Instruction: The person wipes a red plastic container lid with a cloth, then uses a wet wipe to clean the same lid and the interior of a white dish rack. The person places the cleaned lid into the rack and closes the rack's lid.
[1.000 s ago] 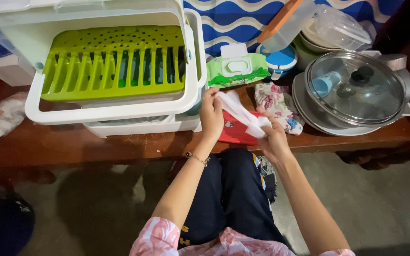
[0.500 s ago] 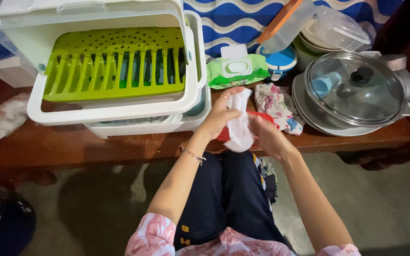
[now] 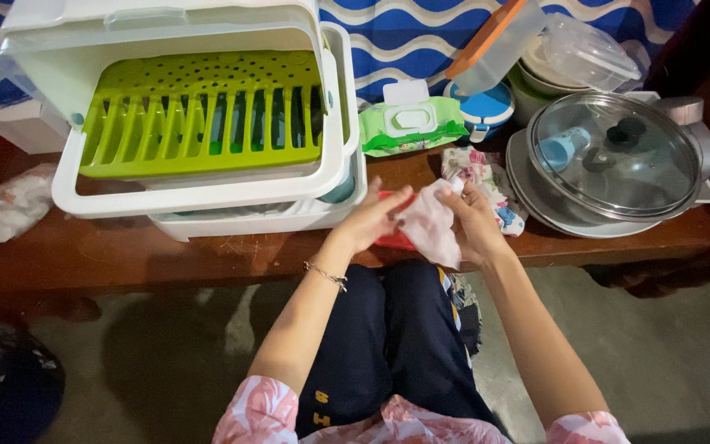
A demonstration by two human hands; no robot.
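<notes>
Holding white wipe (image 3: 431, 226) w/ both hands: left hand (image 3: 369, 220) & right hand (image 3: 477, 220) grips closed on it, above red item (image 3: 389, 239) at bench (image 3: 125, 255) edge.

White dish rack with green insert (image 3: 199, 115) set on desk (image 3: 125, 255) | green wipes pack (image 3: 412, 127) behind | glass-lidded pot (image 3: 614, 156) placed right | crumpled bag (image 3: 6, 205) seen left | patterned cloth (image 3: 486, 177) beside pot

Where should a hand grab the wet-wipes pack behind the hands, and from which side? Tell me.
Take the green wet-wipes pack across its soft body, probably from above and the front. It lies flat on the wooden table, its white flip lid standing open, so avoid the lid. A blue container crowds its right end; the white drying rack stands close on its left.
</notes>
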